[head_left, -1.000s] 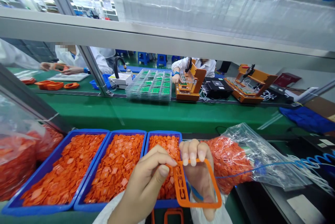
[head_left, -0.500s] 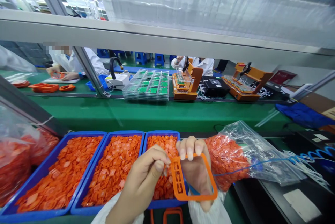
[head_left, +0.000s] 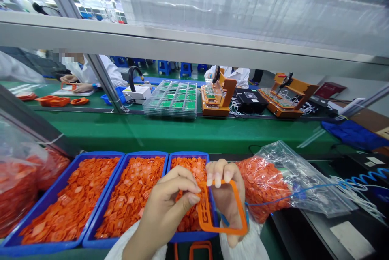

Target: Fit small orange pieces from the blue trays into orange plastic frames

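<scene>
An orange plastic frame (head_left: 223,228) with a large window and a row of small slots along its left side is tilted in my right hand (head_left: 226,172). The fingers of that hand bend over the top edge, and the palm shows through the window. My left hand (head_left: 165,207) has its thumb and index finger drawn together at the upper left edge of the frame, beside the slots. Whatever lies between those fingertips is too small or hidden to make out. Below my hands, part of another orange frame (head_left: 200,243) shows on the bench.
Blue trays (head_left: 126,166) full of small orange pieces stand to the left. A clear bag (head_left: 264,187) of orange pieces lies right, another bag (head_left: 18,191) far left. Across the green bench are stacked clear trays (head_left: 170,99), orange fixtures (head_left: 217,97) and co-workers in white sleeves.
The orange frame has turned slightly in my right hand. My left thumb and index finger have shifted a little right, closer to the frame's slotted edge.
</scene>
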Demonstrator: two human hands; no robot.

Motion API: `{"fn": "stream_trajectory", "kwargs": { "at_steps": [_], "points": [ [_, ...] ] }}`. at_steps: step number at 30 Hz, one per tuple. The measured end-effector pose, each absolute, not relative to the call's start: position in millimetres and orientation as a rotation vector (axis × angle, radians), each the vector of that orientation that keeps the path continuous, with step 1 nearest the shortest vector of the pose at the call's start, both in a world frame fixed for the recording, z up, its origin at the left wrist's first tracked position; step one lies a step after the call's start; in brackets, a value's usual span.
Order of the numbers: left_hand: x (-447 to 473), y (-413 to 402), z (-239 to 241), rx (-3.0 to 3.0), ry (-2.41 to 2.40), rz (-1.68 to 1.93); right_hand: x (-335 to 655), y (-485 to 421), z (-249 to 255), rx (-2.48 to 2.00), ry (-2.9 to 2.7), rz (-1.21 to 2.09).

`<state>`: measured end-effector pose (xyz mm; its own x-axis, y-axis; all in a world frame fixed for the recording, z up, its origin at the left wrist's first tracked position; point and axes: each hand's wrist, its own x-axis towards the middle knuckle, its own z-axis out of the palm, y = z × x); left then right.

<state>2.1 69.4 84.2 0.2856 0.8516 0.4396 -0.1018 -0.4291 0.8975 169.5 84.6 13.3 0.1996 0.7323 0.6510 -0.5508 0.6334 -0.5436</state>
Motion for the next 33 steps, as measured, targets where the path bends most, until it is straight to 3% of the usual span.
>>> {"fn": "stream_trajectory", "kwargs": {
  "at_steps": [8, 14, 28, 33],
  "points": [
    [4, 72, 78, 1.383, 0.695, 1.130, 167, 84, 30, -0.217, -1.154, 0.850],
    [5, 75, 77, 1.337, 0.689, 0.785, 166, 83, 37, -0.176, -1.169, 0.876],
    [1, 90, 70, 1.435, 0.575, 0.786, 168, 79, 41, -0.314, -1.280, 0.807],
    [-32, 119, 58, 1.872, 1.088, 0.821, 166, 83, 29, -0.297, -1.105, 0.799]
  ]
}}
